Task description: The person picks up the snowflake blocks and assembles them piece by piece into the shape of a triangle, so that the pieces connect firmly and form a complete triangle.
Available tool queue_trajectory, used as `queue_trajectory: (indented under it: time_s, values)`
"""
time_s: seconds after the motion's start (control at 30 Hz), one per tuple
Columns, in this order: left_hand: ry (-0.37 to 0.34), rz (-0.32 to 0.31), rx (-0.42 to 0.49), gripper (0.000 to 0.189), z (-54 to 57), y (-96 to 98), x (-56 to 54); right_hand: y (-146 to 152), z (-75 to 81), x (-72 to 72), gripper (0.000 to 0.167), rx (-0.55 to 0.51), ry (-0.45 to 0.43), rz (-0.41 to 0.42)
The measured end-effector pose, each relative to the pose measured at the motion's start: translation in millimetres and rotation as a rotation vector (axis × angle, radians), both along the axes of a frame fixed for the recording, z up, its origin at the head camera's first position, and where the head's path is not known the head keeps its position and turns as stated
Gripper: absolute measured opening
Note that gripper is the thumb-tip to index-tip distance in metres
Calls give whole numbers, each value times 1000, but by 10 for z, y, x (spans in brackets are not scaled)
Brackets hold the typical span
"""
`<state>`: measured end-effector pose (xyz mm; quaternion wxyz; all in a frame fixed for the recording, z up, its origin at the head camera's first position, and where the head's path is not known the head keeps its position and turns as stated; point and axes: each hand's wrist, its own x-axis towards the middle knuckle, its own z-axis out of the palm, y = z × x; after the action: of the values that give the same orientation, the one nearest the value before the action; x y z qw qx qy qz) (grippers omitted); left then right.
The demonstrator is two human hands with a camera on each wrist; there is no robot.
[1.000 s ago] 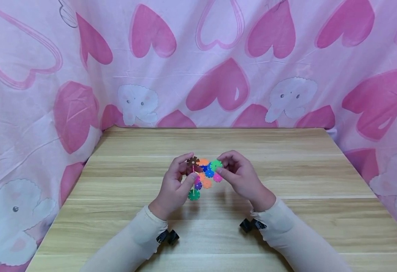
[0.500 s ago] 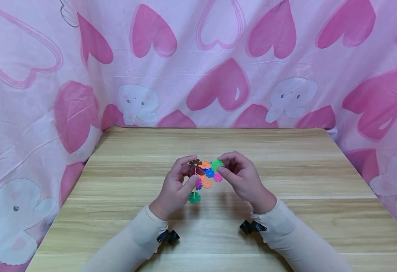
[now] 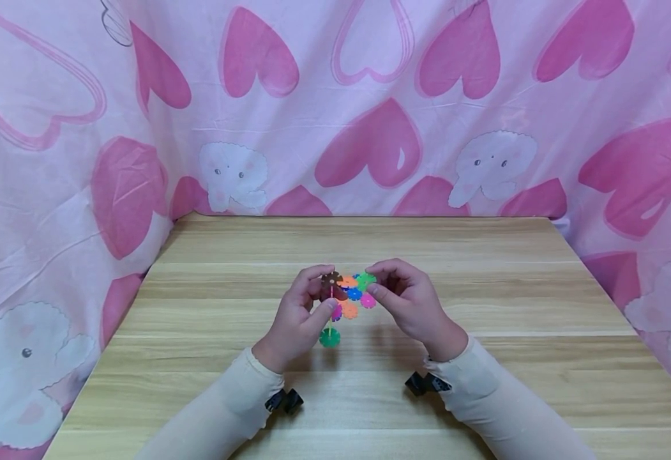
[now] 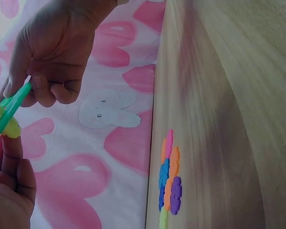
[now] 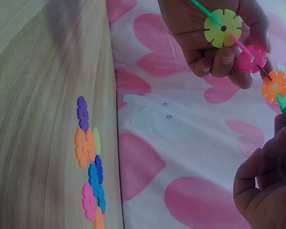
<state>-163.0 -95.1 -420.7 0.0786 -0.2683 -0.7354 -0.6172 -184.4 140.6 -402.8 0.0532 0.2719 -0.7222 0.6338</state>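
Both hands are raised over the table's middle in the head view. My left hand (image 3: 296,316) grips a chain of notched plastic snowflake discs between thumb and fingers. A green disc (image 3: 330,338) hangs at its lower end and a brown disc (image 3: 332,280) sits at the fingertips. The right wrist view shows a yellow disc (image 5: 215,36), a pink disc (image 5: 248,66) and an orange disc (image 5: 268,88) along the chain. My right hand (image 3: 418,303) pinches another green disc (image 3: 366,280) between thumb and index finger, its edge meeting the orange disc. The thumb hides part of it.
Several loose discs, including a purple one (image 5: 82,114), a pink one (image 3: 368,300) and an orange one (image 3: 349,311), lie close together on the wooden table (image 3: 484,255) beyond the hands. A pink heart-patterned curtain (image 3: 364,147) hangs behind and along both sides.
My left hand and the chain have shifted slightly right and down, bringing the brown disc closer to the right hand. The right hand has stayed nearly in place, still pinching its green disc.
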Motion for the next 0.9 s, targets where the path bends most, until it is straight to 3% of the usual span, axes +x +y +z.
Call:
queue_trajectory:
  time_s: [0.27, 0.7, 0.9]
  values:
    - [9, -117, 12, 29, -1, 19, -4, -75, -67, 14, 23, -2, 9, 66]
    - [31, -188, 19, 23, -9, 69, 15, -142, -82, 79, 19, -50, -4, 63]
    - [32, -169, 21, 20, -67, 80, 4, -137, -53, 86, 20, 27, 19, 50]
